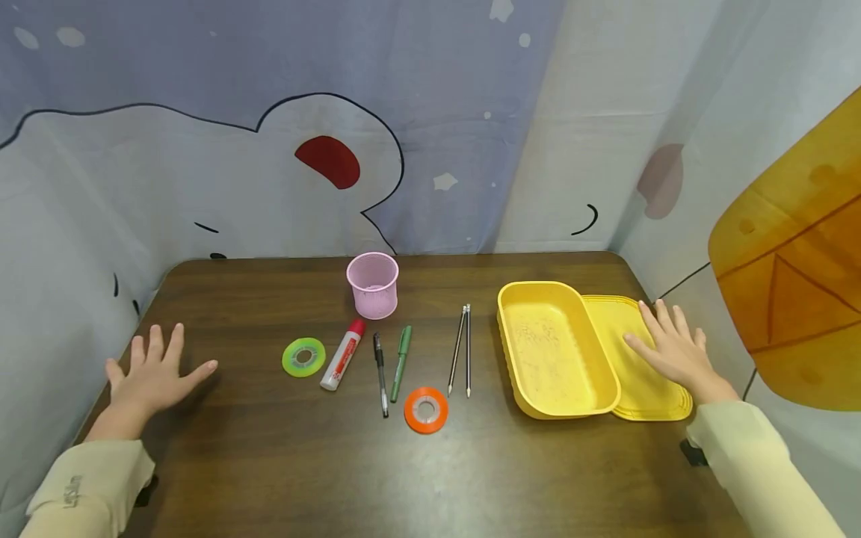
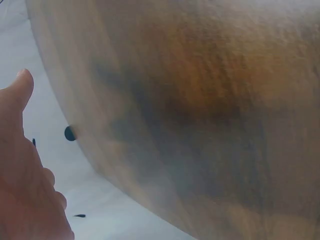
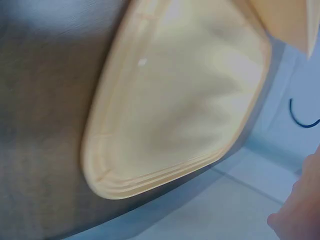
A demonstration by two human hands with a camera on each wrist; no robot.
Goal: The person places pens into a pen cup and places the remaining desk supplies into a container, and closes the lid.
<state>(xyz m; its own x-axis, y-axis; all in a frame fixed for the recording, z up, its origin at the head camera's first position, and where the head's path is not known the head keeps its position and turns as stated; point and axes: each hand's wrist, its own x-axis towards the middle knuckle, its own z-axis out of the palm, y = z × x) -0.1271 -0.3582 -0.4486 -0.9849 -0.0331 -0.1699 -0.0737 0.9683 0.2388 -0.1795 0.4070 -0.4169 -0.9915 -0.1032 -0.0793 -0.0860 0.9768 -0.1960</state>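
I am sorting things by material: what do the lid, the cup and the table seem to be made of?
Lid: probably plastic, smooth; ridged rim, rounded corners, solid yellow.
Cup: likely plastic, satin; uniform pink, thin lip.
Table: wood or laminate, slightly glossy; grain and reflections show.

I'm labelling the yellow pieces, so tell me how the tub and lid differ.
The tub is deep, with tall walls; the lid is a flat panel with a low, ridged rim. The tub's floor shows dark specks, while the lid's visible surface looks plain. In the head view, the right hand covers part of the lid, but none of the tub. Both are yellow with rounded corners.
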